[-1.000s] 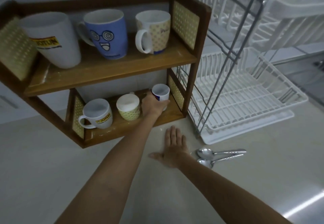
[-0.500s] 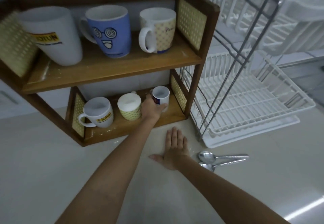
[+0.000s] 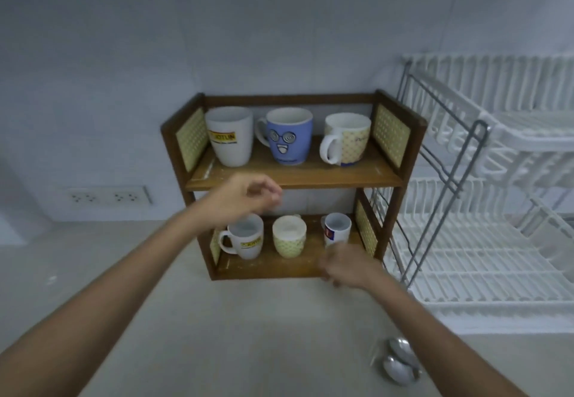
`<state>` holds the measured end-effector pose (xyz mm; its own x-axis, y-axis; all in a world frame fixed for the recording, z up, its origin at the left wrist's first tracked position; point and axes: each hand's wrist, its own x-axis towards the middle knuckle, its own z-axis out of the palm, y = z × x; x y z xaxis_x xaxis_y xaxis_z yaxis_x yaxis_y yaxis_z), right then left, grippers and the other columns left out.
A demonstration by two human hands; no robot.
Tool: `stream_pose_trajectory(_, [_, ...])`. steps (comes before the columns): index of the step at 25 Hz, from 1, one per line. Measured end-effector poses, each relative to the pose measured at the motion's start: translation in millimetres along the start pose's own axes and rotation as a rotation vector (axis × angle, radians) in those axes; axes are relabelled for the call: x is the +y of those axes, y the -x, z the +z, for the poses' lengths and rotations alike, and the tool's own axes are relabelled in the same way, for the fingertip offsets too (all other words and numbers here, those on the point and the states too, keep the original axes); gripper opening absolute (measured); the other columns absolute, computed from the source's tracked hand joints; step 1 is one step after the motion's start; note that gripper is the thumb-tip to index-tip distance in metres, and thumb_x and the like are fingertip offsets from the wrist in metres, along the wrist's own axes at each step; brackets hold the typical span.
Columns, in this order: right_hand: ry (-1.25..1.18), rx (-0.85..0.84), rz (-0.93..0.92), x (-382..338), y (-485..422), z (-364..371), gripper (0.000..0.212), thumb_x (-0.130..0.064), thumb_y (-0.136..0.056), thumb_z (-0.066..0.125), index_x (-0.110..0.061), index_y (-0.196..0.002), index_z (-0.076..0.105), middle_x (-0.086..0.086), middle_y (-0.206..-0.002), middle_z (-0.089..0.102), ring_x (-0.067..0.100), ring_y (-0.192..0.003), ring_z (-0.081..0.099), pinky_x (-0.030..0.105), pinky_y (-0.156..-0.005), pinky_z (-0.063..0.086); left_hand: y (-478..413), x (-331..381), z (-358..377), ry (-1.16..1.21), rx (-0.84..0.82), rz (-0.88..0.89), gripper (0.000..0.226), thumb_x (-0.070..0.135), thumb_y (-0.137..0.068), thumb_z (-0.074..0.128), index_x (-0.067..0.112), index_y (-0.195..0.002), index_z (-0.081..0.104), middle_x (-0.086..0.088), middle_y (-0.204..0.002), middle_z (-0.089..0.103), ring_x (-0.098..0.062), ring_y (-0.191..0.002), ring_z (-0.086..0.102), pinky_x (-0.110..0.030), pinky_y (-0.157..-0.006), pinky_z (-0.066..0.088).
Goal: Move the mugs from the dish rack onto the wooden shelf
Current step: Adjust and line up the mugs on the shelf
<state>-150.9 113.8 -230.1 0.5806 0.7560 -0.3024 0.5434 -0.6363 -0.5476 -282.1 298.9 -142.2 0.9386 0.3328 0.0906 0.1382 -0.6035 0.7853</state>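
The wooden shelf (image 3: 292, 176) stands on the counter against the wall. Its top board carries a tall white mug (image 3: 229, 137), a blue face mug (image 3: 289, 135) and a cream patterned mug (image 3: 348, 139). The lower board carries a white mug (image 3: 247, 239), a cream patterned mug (image 3: 289, 239) and a small white mug (image 3: 337, 230) with a red and blue logo. My left hand (image 3: 245, 199) hovers in front of the shelf, fingers loosely curled, holding nothing. My right hand (image 3: 349, 267) is blurred, low in front of the small mug, holding nothing.
The white dish rack (image 3: 484, 241) with grey metal frame stands right of the shelf; I see no mugs in it. Two metal spoons (image 3: 399, 365) lie on the pale counter near my right forearm. A wall socket strip (image 3: 108, 196) sits at the left.
My left hand has let go of the small white mug and pulled back up and left. My right hand has lifted off the counter. The view has tilted up and backed away.
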Motion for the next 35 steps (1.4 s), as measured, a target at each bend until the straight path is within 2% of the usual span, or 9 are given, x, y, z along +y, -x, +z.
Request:
stream_pose_trajectory(2, [-0.16,-0.024,-0.116,-40,9,-54,0.031,-0.04,-0.091,0.053,-0.017,-0.076,0.067,-0.001,-0.068,0.075,0.012,-0.056,0.068,0.025,-0.053,0.055,-1,28,-42,0.06,0.145,0.075,0.016,0.027,-0.091,0.06,0.019,-0.102,0.068,0.005,-0.09,0.076,-0.007,-0.087,0.071,-0.022,-0.07,0.059])
stream_pose_trajectory(4, [-0.101,0.104,-0.297,-85,7,-104,0.03,-0.043,-0.091,0.054,-0.02,-0.078,0.067,-0.003,-0.067,0.074,0.009,-0.055,0.066,0.021,-0.046,0.046,-16,51,-77,-0.018,0.308,0.145,0.018,0.032,-0.091,0.059,0.023,-0.104,0.067,0.007,-0.093,0.075,-0.006,-0.091,0.069,-0.021,-0.072,0.057])
stream_pose_trajectory(7, [0.2,0.313,-0.48,-145,-21,-159,0.033,-0.044,-0.088,0.056,-0.018,-0.105,0.069,0.007,-0.11,0.07,0.022,-0.098,0.063,0.029,-0.072,0.047,-49,64,-120,-0.504,0.264,-0.006,0.047,0.044,-0.088,0.06,0.026,-0.13,0.051,0.001,-0.129,0.061,-0.016,-0.117,0.057,-0.025,-0.092,0.043])
stream_pose_trajectory(10, [0.569,0.212,-0.386,-173,-63,-181,0.065,-0.051,-0.087,0.056,-0.014,-0.139,0.042,0.012,-0.141,0.048,0.031,-0.124,0.048,0.038,-0.101,0.042,-73,51,-133,-0.837,0.003,-0.317,0.079,0.061,-0.086,0.05,0.025,-0.15,0.019,-0.002,-0.156,0.029,-0.025,-0.139,0.033,-0.04,-0.112,0.031])
stream_pose_trajectory(16, [0.636,0.038,-0.28,-160,-119,-183,0.099,-0.071,-0.064,0.061,-0.034,-0.148,0.024,-0.001,-0.155,0.033,0.026,-0.136,0.037,0.039,-0.109,0.033,-87,24,-126,-0.756,-0.041,-0.322,0.076,0.063,-0.088,0.042,0.029,-0.151,0.015,0.0,-0.159,0.021,-0.023,-0.144,0.022,-0.039,-0.115,0.018])
stream_pose_trajectory(23, [0.516,0.049,-0.454,-151,-124,-181,0.085,-0.057,-0.061,0.073,-0.03,-0.136,0.042,0.0,-0.138,0.053,0.022,-0.113,0.054,0.036,-0.095,0.048,-97,29,-120,-0.94,-0.015,-0.3,0.064,0.054,-0.092,0.037,0.02,-0.146,0.033,-0.008,-0.152,0.036,-0.028,-0.136,0.034,-0.038,-0.105,0.03])
stream_pose_trajectory(28, [0.492,0.011,-0.304,-143,-110,-215,0.106,-0.074,-0.059,0.067,-0.04,-0.146,0.019,-0.006,-0.155,0.03,0.024,-0.139,0.033,0.038,-0.107,0.032,-106,36,-114,-0.99,0.0,-0.291,0.072,0.063,-0.09,0.033,0.024,-0.149,0.022,-0.007,-0.157,0.025,-0.03,-0.14,0.029,-0.045,-0.113,0.026])
stream_pose_trajectory(33, [0.866,-0.218,-0.104,-122,-92,-252,0.094,-0.038,-0.075,0.076,-0.03,-0.15,0.019,0.002,-0.159,0.019,0.026,-0.143,0.023,0.044,-0.114,0.029,-129,60,-76,-0.688,-0.061,0.024,0.088,0.073,-0.08,0.045,0.025,-0.149,0.022,-0.005,-0.156,0.028,-0.025,-0.138,0.033,-0.041,-0.113,0.03])
stream_pose_trajectory(35, [0.845,-0.134,-0.162,-105,-88,-240,0.093,-0.039,-0.074,0.077,-0.032,-0.148,0.023,0.001,-0.157,0.026,0.026,-0.14,0.03,0.044,-0.112,0.034,-139,58,-60,-0.698,-0.078,-0.016,0.091,0.074,-0.078,0.045,0.023,-0.15,0.019,-0.006,-0.157,0.026,-0.026,-0.139,0.033,-0.045,-0.111,0.033])
